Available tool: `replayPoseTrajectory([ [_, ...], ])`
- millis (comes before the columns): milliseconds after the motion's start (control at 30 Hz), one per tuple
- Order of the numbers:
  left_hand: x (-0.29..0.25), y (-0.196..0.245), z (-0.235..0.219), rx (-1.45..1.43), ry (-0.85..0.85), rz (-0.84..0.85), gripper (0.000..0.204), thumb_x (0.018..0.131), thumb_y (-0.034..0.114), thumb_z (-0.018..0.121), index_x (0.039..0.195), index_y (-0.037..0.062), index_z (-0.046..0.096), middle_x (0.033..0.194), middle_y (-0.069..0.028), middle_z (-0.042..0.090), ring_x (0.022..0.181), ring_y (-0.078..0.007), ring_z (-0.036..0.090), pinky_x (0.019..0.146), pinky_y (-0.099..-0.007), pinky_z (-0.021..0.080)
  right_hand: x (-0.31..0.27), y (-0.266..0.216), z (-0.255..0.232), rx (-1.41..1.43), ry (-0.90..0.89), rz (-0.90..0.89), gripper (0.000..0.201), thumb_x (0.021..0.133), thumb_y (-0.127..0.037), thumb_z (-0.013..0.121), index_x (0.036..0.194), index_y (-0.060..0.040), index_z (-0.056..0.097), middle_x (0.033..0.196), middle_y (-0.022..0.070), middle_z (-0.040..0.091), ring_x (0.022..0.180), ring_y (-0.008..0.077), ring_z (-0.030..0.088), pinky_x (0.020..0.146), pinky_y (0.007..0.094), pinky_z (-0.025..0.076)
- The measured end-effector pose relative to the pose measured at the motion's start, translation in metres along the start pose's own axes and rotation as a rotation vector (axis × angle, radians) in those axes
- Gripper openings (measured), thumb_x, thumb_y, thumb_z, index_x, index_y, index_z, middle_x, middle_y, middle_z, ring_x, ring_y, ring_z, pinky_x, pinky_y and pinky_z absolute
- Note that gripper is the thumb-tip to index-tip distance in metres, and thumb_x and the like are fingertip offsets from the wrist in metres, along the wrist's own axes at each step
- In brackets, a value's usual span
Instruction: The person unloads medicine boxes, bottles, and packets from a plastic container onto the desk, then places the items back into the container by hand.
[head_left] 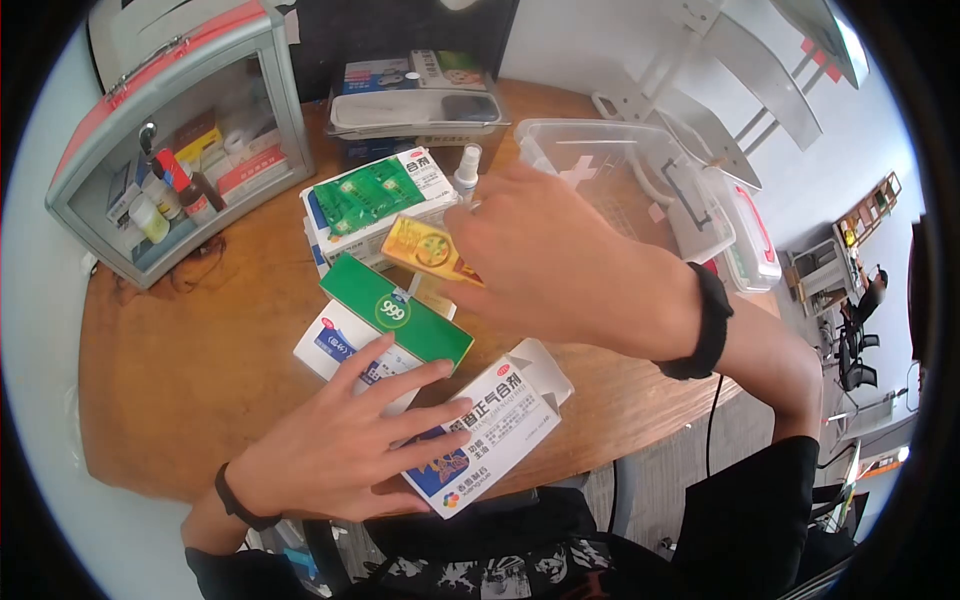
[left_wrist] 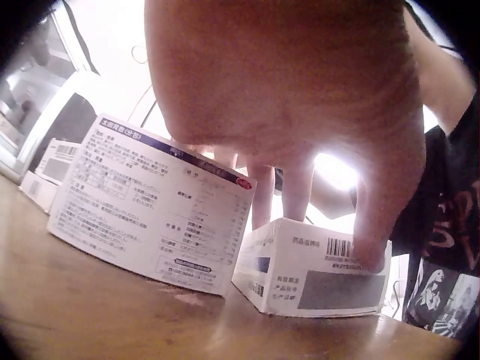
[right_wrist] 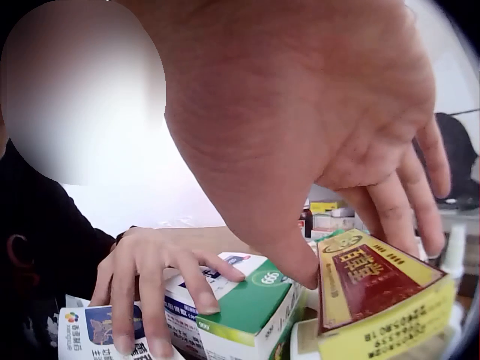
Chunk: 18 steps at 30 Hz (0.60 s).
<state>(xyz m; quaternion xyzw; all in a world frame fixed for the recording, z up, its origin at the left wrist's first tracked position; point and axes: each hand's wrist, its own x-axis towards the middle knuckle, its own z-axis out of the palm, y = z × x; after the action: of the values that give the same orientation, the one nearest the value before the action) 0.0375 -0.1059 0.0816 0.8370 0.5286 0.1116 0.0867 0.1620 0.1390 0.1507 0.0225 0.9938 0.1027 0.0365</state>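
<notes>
My right hand pinches a yellow and dark red medicine box between thumb and fingers, over the middle of the table. Fingers of my left hand spread out nearly straight across a white and blue medicine box near the front edge; its end flap stands open on the right. The left fingertips also reach a green and white box marked 999. Against that green box lies another white and blue box, partly hidden by it and the left hand.
Green sachets lie on a stack of white boxes, with a small spray bottle beside it. At the left stands a clear-fronted medicine case. Behind are a clear bin with boxes and a clear plastic box with a white cross.
</notes>
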Motion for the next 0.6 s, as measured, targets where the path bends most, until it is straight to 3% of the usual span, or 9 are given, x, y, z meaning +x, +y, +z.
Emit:
replayPoseTrajectory([
  [67, 0.000, 0.000, 0.000, -0.053, 0.013, -0.012, 0.071, 0.086, 0.063, 0.084, 0.146, 0.0266, 0.073, 0.159, 0.0021, 0.063, 0.154, -0.0330, 0.050, 0.130, -0.0703, 0.024, -0.008, 0.006, 0.011, -0.047, 0.354, -0.130, 0.035, 0.103, -0.034, 0.070, 0.102, 0.0014, 0.074, 0.089, 0.0180, 0.074, 0.091, 0.0351, 0.073, 0.090, 0.0470, 0.055],
  [100, 0.000, 0.000, 0.001, -0.035, 0.013, -0.017, 0.072, 0.086, 0.066, 0.083, 0.144, 0.0262, 0.073, 0.158, 0.0022, 0.064, 0.153, -0.0330, 0.050, 0.130, -0.0724, 0.023, -0.016, 0.013, 0.011, -0.046, 0.349, -0.125, 0.035, 0.103, -0.034, 0.070, 0.102, 0.0014, 0.074, 0.089, 0.0180, 0.074, 0.091, 0.0351, 0.073, 0.090, 0.0470, 0.055],
  [167, 0.000, 0.000, 0.004, -0.032, 0.015, -0.018, 0.073, 0.085, 0.069, 0.083, 0.143, 0.0259, 0.074, 0.157, 0.0022, 0.064, 0.153, -0.0330, 0.051, 0.129, -0.0745, 0.022, -0.035, 0.026, -0.008, 0.146, 0.634, 0.015, 0.028, 0.105, -0.028, 0.067, 0.104, -0.0017, 0.076, 0.094, 0.0158, 0.075, 0.093, 0.0354, 0.072, 0.089, 0.0452, 0.054],
  [233, 0.000, 0.001, 0.007, 0.001, 0.018, -0.025, 0.071, 0.086, 0.069, 0.082, 0.140, 0.0247, 0.076, 0.156, 0.0013, 0.065, 0.152, -0.0329, 0.052, 0.128, -0.0773, 0.021, -0.067, 0.049, -0.016, 0.171, 0.661, 0.160, 0.027, 0.107, -0.029, 0.067, 0.110, -0.0034, 0.076, 0.098, 0.0142, 0.075, 0.093, 0.0361, 0.070, 0.087, 0.0449, 0.053],
  [300, 0.001, 0.002, 0.006, -0.015, 0.031, -0.034, 0.070, 0.086, 0.068, 0.083, 0.140, 0.0240, 0.076, 0.155, 0.0007, 0.066, 0.151, -0.0330, 0.053, 0.128, -0.0776, 0.021, -0.105, 0.065, -0.013, 0.286, 0.527, 0.482, 0.034, 0.110, -0.033, 0.064, 0.108, -0.0011, 0.076, 0.096, 0.0154, 0.074, 0.094, 0.0377, 0.068, 0.086, 0.0452, 0.051],
  [367, 0.002, 0.004, 0.003, -0.021, 0.034, -0.042, 0.069, 0.086, 0.067, 0.083, 0.139, 0.0234, 0.077, 0.154, 0.0002, 0.067, 0.150, -0.0330, 0.054, 0.127, -0.0778, 0.022, -0.139, 0.081, 0.012, 0.346, 0.430, 0.692, 0.040, 0.114, -0.034, 0.057, 0.102, -0.0001, 0.075, 0.092, 0.0165, 0.072, 0.093, 0.0366, 0.066, 0.087, 0.0442, 0.050],
  [500, 0.003, 0.004, -0.002, -0.003, 0.012, -0.080, 0.067, 0.084, 0.063, 0.085, 0.137, 0.0229, 0.077, 0.150, -0.0001, 0.069, 0.148, -0.0332, 0.055, 0.129, -0.0787, 0.020, -0.190, 0.085, 0.056, 0.361, 0.428, 0.730, 0.045, 0.117, -0.033, 0.051, 0.097, 0.0009, 0.074, 0.087, 0.0169, 0.069, 0.091, 0.0363, 0.064, 0.088, 0.0435, 0.048],
  [567, 0.002, 0.004, -0.001, -0.001, -0.004, -0.091, 0.066, 0.084, 0.062, 0.085, 0.136, 0.0230, 0.078, 0.150, 0.0003, 0.069, 0.148, -0.0332, 0.055, 0.130, -0.0791, 0.019, -0.204, 0.074, 0.065, 0.399, 0.534, 0.748, 0.044, 0.117, -0.030, 0.049, 0.096, 0.0013, 0.072, 0.085, 0.0173, 0.066, 0.090, 0.0353, 0.062, 0.087, 0.0440, 0.046],
  [600, 0.000, 0.004, 0.000, 0.004, 0.018, -0.117, 0.065, 0.084, 0.062, 0.085, 0.136, 0.0231, 0.078, 0.150, 0.0006, 0.069, 0.148, -0.0333, 0.055, 0.130, -0.0793, 0.018, -0.205, 0.064, 0.065, 0.413, 0.592, 0.669, 0.037, 0.116, -0.025, 0.051, 0.102, 0.0012, 0.072, 0.087, 0.0169, 0.067, 0.088, 0.0354, 0.062, 0.084, 0.0454, 0.045],
])
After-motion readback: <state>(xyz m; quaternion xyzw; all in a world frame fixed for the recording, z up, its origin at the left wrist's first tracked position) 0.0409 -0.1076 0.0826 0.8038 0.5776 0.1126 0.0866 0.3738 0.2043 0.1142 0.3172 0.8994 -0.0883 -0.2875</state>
